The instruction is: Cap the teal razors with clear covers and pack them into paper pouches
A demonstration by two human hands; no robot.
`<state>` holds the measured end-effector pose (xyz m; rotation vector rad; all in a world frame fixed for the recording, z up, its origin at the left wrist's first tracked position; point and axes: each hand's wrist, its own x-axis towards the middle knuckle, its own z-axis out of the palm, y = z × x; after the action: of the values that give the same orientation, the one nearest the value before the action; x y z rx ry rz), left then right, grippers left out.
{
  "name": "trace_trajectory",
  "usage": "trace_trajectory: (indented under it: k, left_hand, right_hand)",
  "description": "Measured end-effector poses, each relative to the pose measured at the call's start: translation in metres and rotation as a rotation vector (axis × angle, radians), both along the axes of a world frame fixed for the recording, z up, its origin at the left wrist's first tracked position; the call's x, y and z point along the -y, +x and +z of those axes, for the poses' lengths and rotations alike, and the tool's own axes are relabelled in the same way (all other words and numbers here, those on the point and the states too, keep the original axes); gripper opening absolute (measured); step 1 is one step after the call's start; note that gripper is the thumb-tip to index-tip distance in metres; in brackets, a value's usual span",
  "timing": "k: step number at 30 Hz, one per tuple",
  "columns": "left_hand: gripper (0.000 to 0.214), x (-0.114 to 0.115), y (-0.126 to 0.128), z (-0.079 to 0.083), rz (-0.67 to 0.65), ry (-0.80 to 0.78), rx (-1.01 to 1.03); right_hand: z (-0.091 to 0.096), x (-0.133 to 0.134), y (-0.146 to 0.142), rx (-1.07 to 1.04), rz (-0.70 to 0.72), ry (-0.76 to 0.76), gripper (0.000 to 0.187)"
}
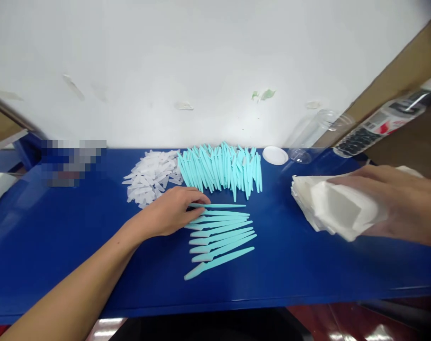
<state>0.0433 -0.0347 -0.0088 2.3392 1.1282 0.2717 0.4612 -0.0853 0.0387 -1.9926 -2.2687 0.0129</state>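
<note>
The left hand [173, 212] reaches over a glossy blue surface [59, 246], its thumb and fingers pinching the wide end of one slim turquoise plastic stick [226, 206]. The grip at that end leaves the narrow tip free, pointing right, in line with its neighbours. Whether this stick is lifted or resting cannot be told.

Nearer the person than these fingers lies a row of matching turquoise sticks [224, 239], wide ends to the left and thin ends to the right. Spread out like this, they seem set so that each can be taken singly; the nearest lies a little apart.

Just beyond the left fingers stands a dense pile of turquoise sticks [220, 168], and beyond them to the left a loose heap of small translucent white plastic pieces [151, 175]; both are within easy reach.

Well to the right, the right hand [407, 203], blurred, grasps a crumpled white bundle of thin, soft sheets or bags [338, 208], holding it off to the side of the row. Beyond its fingers are a round white lid [275, 155], a clear cylindrical jar [313, 137] and a clear plastic bottle with a white cap [382, 123], perhaps set back to leave working room.
</note>
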Motion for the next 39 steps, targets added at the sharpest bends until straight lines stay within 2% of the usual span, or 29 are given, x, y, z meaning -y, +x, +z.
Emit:
trace_trajectory:
  k: [1, 2, 3, 6, 9, 12, 14, 16, 17, 18, 20, 21, 23, 26, 27, 29, 31, 34, 37, 39]
  left_hand:
    - [0.023, 0.004, -0.003, 0.005, 0.025, 0.012, 0.040]
    - [0.022, 0.010, -0.006, 0.011, 0.046, 0.022, 0.089]
    - [0.022, 0.017, -0.010, 0.019, 0.057, 0.033, 0.144]
    - [0.023, 0.045, -0.020, 0.049, 0.023, 0.131, 0.260]
    - [0.024, 0.073, -0.015, 0.074, -0.035, 0.322, 0.224]
    - [0.024, 0.092, 0.009, 0.086, -0.101, 0.503, 0.109]
    - [0.024, 0.097, 0.026, 0.090, -0.196, 0.592, 0.068]
    - [0.023, 0.093, 0.034, 0.090, -0.314, 0.604, 0.140]
    - [0.023, 0.088, 0.033, 0.088, -0.325, 0.579, 0.223]
    - [0.024, 0.082, 0.028, 0.083, -0.274, 0.546, 0.323]
    - [0.023, 0.065, 0.012, 0.066, -0.046, 0.454, 0.455]
    - [0.019, 0.056, 0.003, 0.053, 0.050, 0.414, 0.434]
    - [0.020, 0.039, -0.010, 0.024, 0.071, 0.223, 0.181]
    - [0.028, 0.024, -0.012, -0.015, 0.113, 0.136, 0.010]
    - [0.027, 0.022, -0.009, -0.023, 0.123, 0.136, 0.009]
    - [0.024, 0.020, -0.003, -0.027, 0.117, 0.131, 0.027]
    - [0.021, 0.022, -0.003, -0.020, 0.117, 0.104, 0.054]
    - [0.019, 0.036, -0.021, 0.007, 0.215, 0.082, 0.177]
    - [0.010, 0.063, -0.052, 0.041, 0.315, 0.200, 0.302]
    - [0.007, 0.083, -0.067, 0.060, 0.248, 0.268, 0.298]
  right_hand:
    - [0.006, 0.011, -0.008, 0.001, 0.140, -0.062, 0.053]
    - [0.010, 0.021, -0.019, -0.011, 0.228, -0.107, 0.054]
    - [0.012, 0.030, -0.031, -0.016, 0.258, -0.141, 0.054]
    - [0.012, 0.049, -0.074, -0.108, 0.292, -0.202, 0.053]
    - [0.010, 0.052, -0.109, -0.221, 0.263, -0.231, 0.041]
    - [0.016, 0.050, -0.131, -0.338, 0.285, -0.226, 0.042]
    - [0.022, 0.049, -0.137, -0.406, 0.316, -0.238, 0.047]
    - [0.026, 0.050, -0.139, -0.445, 0.337, -0.240, 0.050]
    - [0.028, 0.050, -0.137, -0.452, 0.340, -0.241, 0.050]
    - [0.028, 0.050, -0.135, -0.453, 0.337, -0.249, 0.050]
    - [0.027, 0.052, -0.131, -0.449, 0.334, -0.284, 0.050]
    - [0.025, 0.053, -0.130, -0.446, 0.333, -0.299, 0.050]
    - [0.021, 0.055, -0.129, -0.436, 0.326, -0.305, 0.053]
    - [0.016, 0.061, -0.132, -0.425, 0.307, -0.247, 0.059]
    - [0.015, 0.062, -0.134, -0.422, 0.310, -0.231, 0.059]
    - [0.012, 0.066, -0.136, -0.418, 0.323, -0.216, 0.060]
    - [0.010, 0.068, -0.137, -0.409, 0.324, -0.222, 0.059]
    - [0.008, 0.067, -0.138, -0.405, 0.307, -0.232, 0.058]
    - [0.008, 0.064, -0.142, -0.412, 0.294, -0.251, 0.051]
    - [0.008, 0.061, -0.145, -0.414, 0.297, -0.262, 0.049]
